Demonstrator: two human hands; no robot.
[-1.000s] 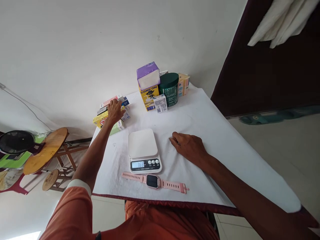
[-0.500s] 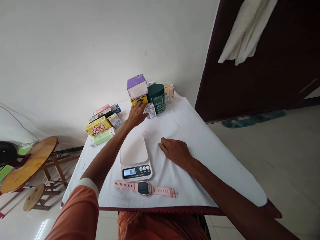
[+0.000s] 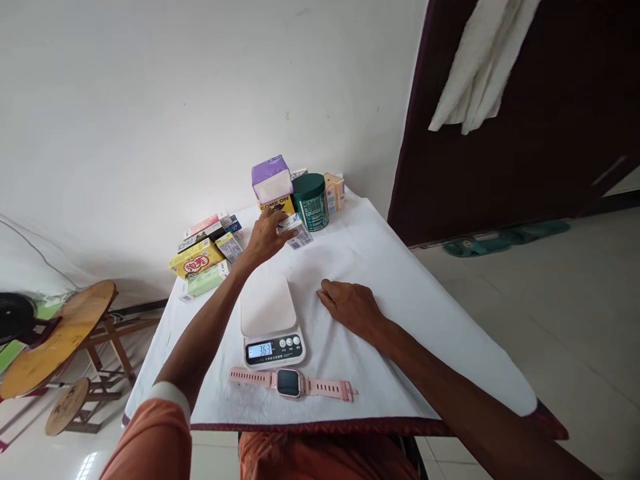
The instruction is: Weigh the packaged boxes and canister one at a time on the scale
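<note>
My left hand point(image 3: 267, 237) reaches to the far part of the table, its thumb and fingers closed on a small white box point(image 3: 301, 236) with printed text and a barcode. The box is tilted, in front of a dark green lidded tub point(image 3: 311, 203) and a yellow "COME ON" box point(image 3: 281, 206). A purple-and-white tissue pack point(image 3: 271, 180) sits on the yellow box. My right hand point(image 3: 353, 308) rests curled on the cloth, nothing visible in it. Left of it stands a white digital scale point(image 3: 269, 307), its pan bare and its display reading about 363.
A pink-strapped smartwatch point(image 3: 289, 383) lies before the scale. Several boxes, among them a yellow snack box point(image 3: 197, 260) and a green one point(image 3: 207, 280), are grouped at the left edge. A peach box point(image 3: 335, 192) stands behind the tub. The wall borders the table's far side.
My left hand has drawn the small white box slightly nearer and tilted it away from the pile. My right hand stays put. The camera view has shifted a little.
</note>
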